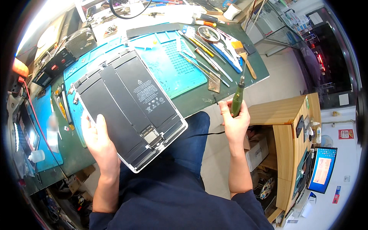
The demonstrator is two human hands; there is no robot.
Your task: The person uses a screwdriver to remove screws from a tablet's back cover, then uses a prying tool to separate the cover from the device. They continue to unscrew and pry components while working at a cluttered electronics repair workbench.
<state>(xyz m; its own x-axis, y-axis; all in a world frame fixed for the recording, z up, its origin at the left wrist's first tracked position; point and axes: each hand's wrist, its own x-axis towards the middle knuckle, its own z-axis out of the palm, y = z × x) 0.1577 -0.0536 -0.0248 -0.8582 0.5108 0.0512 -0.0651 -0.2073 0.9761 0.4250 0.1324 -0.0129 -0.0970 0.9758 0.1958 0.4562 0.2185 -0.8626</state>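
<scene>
My left hand (100,143) grips the lower left edge of an opened tablet (126,103), thumb on top and the other fingers at its side and beneath. The tablet is tilted above my lap and the bench edge, its black batteries and a small circuit board near the bottom end bare. In my right hand (235,120) is a green pen-shaped rotary tool (238,97), held upright with its metal tip up, apart from the tablet. A small dark piece shows by that hand's thumb; I cannot tell what it is. A black cord (207,134) runs left from this hand.
A blue silicone mat (184,82) covers part of the green bench. Tweezers, screwdrivers, a brush (249,65) and a tape roll (209,33) lie at the far right. A black station box (53,67) stands at the left. A wooden cabinet (283,111) is at my right.
</scene>
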